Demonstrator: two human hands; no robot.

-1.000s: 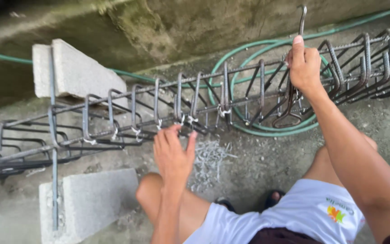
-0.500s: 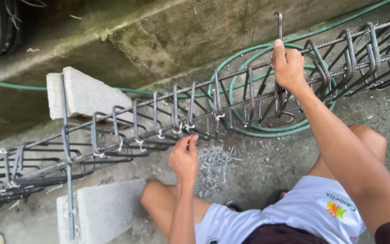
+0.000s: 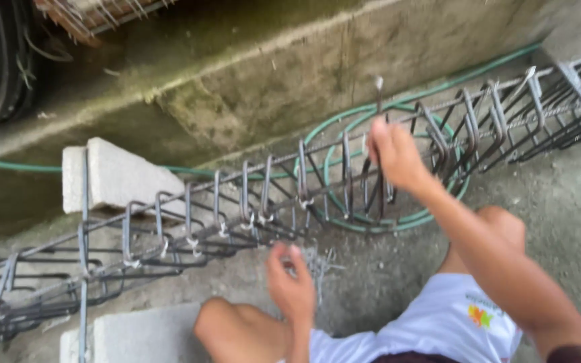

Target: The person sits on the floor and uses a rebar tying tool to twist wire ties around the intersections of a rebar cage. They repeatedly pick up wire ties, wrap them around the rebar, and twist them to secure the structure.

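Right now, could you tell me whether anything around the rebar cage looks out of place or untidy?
Mostly orderly. The loose tie wires lie scattered on the concrete below the rebar cage, by the left hand. A green hose is coiled underneath the cage, where the right hand holds a hooked tool.

The left hand (image 3: 292, 286) is dropping away from the rebar cage (image 3: 250, 208) toward the tie wires (image 3: 317, 265); the right hand (image 3: 395, 154) is sliding leftward.

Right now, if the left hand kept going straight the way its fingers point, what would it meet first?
Probably the small pile of thin grey tie wires on the concrete ground, just past the left hand; beyond lies the long steel rebar cage. Blur leaves depth uncertain.
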